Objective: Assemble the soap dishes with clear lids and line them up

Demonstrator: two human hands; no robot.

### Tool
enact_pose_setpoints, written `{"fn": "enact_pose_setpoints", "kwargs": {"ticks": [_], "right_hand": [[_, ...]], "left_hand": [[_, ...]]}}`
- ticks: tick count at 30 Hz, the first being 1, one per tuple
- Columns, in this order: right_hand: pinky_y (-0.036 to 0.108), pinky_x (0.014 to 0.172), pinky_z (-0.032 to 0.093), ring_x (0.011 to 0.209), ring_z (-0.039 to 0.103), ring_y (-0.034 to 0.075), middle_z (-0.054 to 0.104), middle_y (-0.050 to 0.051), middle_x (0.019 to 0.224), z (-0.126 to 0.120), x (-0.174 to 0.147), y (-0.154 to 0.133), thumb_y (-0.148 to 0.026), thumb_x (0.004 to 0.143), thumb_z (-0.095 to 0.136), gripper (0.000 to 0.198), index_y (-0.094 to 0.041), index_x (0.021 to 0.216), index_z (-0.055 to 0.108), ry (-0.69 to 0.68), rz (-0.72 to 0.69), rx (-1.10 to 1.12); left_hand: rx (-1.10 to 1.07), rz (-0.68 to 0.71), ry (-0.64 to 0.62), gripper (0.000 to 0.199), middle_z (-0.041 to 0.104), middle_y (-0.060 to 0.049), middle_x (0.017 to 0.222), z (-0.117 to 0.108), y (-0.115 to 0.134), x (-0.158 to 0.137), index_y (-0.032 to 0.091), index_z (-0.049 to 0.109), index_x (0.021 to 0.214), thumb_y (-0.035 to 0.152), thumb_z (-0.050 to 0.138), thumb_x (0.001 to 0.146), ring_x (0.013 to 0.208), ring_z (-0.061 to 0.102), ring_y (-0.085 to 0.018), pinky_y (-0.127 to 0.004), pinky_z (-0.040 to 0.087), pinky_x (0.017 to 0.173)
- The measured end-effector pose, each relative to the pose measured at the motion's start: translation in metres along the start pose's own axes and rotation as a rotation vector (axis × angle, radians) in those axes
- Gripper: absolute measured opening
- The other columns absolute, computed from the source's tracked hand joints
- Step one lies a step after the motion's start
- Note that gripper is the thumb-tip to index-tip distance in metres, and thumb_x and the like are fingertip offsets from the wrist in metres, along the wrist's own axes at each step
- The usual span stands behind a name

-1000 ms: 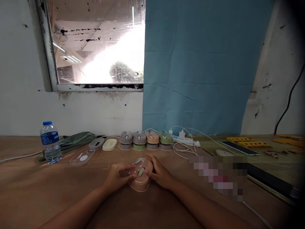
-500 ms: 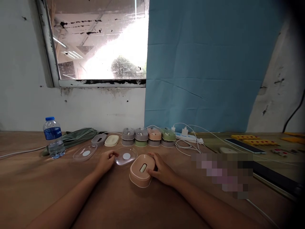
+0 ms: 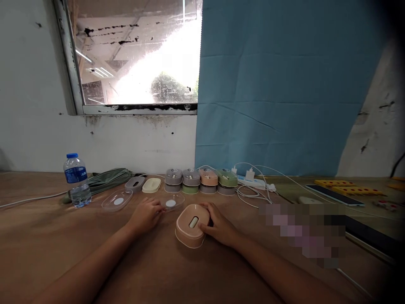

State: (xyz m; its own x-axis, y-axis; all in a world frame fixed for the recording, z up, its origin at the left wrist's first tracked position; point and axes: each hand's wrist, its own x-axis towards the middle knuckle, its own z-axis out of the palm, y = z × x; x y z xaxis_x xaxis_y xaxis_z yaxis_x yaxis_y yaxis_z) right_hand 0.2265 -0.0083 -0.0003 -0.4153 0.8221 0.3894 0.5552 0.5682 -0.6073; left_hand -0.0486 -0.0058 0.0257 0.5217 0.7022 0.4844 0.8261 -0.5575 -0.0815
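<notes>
My right hand [image 3: 220, 226] grips the right side of a peach-pink oval box [image 3: 185, 236], its thumb on the top near an oblong slot with a pale insert. The box stands on the table in front of me. My left hand [image 3: 147, 217] has its fingers closed at the left edge of a clear plastic lid [image 3: 177, 202] with a round white label. The fingers partly hide that edge. Another clear lid [image 3: 107, 203] with a white label lies to the left. Behind it are a grey slotted lid [image 3: 129, 184] and a cream oval lid [image 3: 152, 185].
Several stacked two-tone boxes [image 3: 190, 178] stand in a row at the back. A water bottle [image 3: 77, 185] and a green cloth bag [image 3: 109, 179] are at the left. At the right lie a power strip [image 3: 253, 182], white cables, a phone [image 3: 333, 195] and yellow blocks [image 3: 351, 188].
The clear lid at my left hand has moved away from me, and the left fingers have moved slightly forward with it. My right hand keeps its hold on the peach-pink box.
</notes>
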Motion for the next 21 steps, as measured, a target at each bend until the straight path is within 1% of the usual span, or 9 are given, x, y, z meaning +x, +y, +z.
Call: {"fn": "enact_pose_setpoints", "kwargs": {"ticks": [2, 4, 6, 8, 10, 13, 18, 21], "right_hand": [[0.037, 0.092, 0.035, 0.109, 0.041, 0.023, 0.040, 0.009, 0.119, 0.000, 0.000, 0.001, -0.031, 0.071, 0.058, 0.055, -0.019, 0.119, 0.034, 0.002, -0.006, -0.005], [0.037, 0.093, 0.034, 0.109, 0.041, 0.023, 0.040, 0.010, 0.119, 0.000, 0.000, 0.001, -0.032, 0.071, 0.057, 0.054, -0.019, 0.119, 0.035, 0.002, -0.008, -0.011], [0.037, 0.093, 0.034, 0.110, 0.041, 0.023, 0.041, 0.010, 0.119, 0.001, 0.000, 0.002, -0.033, 0.071, 0.057, 0.054, -0.019, 0.119, 0.035, 0.001, -0.002, -0.017], [0.037, 0.092, 0.035, 0.110, 0.041, 0.023, 0.041, 0.009, 0.119, 0.001, 0.000, 0.003, -0.034, 0.072, 0.057, 0.054, -0.018, 0.119, 0.035, 0.000, 0.003, -0.019], [0.036, 0.092, 0.035, 0.110, 0.041, 0.023, 0.041, 0.009, 0.119, 0.001, 0.000, 0.003, -0.034, 0.072, 0.056, 0.054, -0.018, 0.119, 0.035, -0.002, 0.004, -0.020], [0.035, 0.092, 0.035, 0.109, 0.041, 0.022, 0.041, 0.009, 0.119, 0.001, 0.000, 0.003, -0.034, 0.072, 0.056, 0.054, -0.018, 0.119, 0.035, -0.002, 0.001, -0.020], [0.036, 0.092, 0.034, 0.109, 0.041, 0.023, 0.041, 0.010, 0.119, 0.000, 0.001, -0.001, -0.033, 0.071, 0.056, 0.053, -0.018, 0.118, 0.035, -0.010, 0.012, -0.029], [0.036, 0.092, 0.034, 0.110, 0.041, 0.023, 0.041, 0.010, 0.119, 0.000, 0.001, -0.001, -0.032, 0.071, 0.056, 0.053, -0.017, 0.118, 0.036, -0.010, 0.010, -0.036]], "left_hand": [[0.110, -0.049, 0.089, 0.029, 0.063, -0.003, 0.080, -0.009, -0.011, -0.006, 0.024, 0.065, 0.085, 0.030, 0.037, 0.086, 0.073, 0.053, -0.016, -0.029, 0.033, 0.066], [0.217, -0.121, 0.164, 0.030, 0.063, -0.004, 0.079, -0.019, -0.028, -0.016, 0.022, 0.065, 0.085, 0.032, 0.036, 0.086, 0.072, 0.053, -0.017, -0.029, 0.032, 0.065], [0.316, -0.202, 0.204, 0.031, 0.063, -0.004, 0.079, -0.027, -0.049, -0.031, 0.021, 0.065, 0.090, 0.033, 0.036, 0.085, 0.071, 0.053, -0.018, -0.029, 0.032, 0.064], [0.390, -0.284, 0.216, 0.032, 0.063, -0.005, 0.080, -0.031, -0.069, -0.045, 0.020, 0.065, 0.091, 0.033, 0.036, 0.085, 0.071, 0.053, -0.019, -0.029, 0.032, 0.063], [0.419, -0.357, 0.182, 0.033, 0.063, -0.006, 0.080, -0.032, -0.086, -0.056, 0.020, 0.065, 0.091, 0.033, 0.035, 0.084, 0.071, 0.054, -0.020, -0.030, 0.033, 0.063], [0.407, -0.439, 0.079, 0.036, 0.063, -0.006, 0.081, -0.027, -0.100, -0.063, 0.020, 0.066, 0.093, 0.034, 0.034, 0.083, 0.074, 0.055, -0.021, -0.030, 0.034, 0.065], [0.308, -0.512, -0.068, 0.035, 0.064, -0.006, 0.088, -0.016, -0.110, -0.064, 0.024, 0.067, 0.092, 0.034, 0.036, 0.080, 0.084, 0.055, -0.022, -0.031, 0.035, 0.069], [0.237, -0.535, -0.090, 0.034, 0.064, -0.006, 0.090, -0.013, -0.113, -0.064, 0.023, 0.067, 0.091, 0.035, 0.037, 0.078, 0.087, 0.055, -0.023, -0.031, 0.036, 0.072]]}}
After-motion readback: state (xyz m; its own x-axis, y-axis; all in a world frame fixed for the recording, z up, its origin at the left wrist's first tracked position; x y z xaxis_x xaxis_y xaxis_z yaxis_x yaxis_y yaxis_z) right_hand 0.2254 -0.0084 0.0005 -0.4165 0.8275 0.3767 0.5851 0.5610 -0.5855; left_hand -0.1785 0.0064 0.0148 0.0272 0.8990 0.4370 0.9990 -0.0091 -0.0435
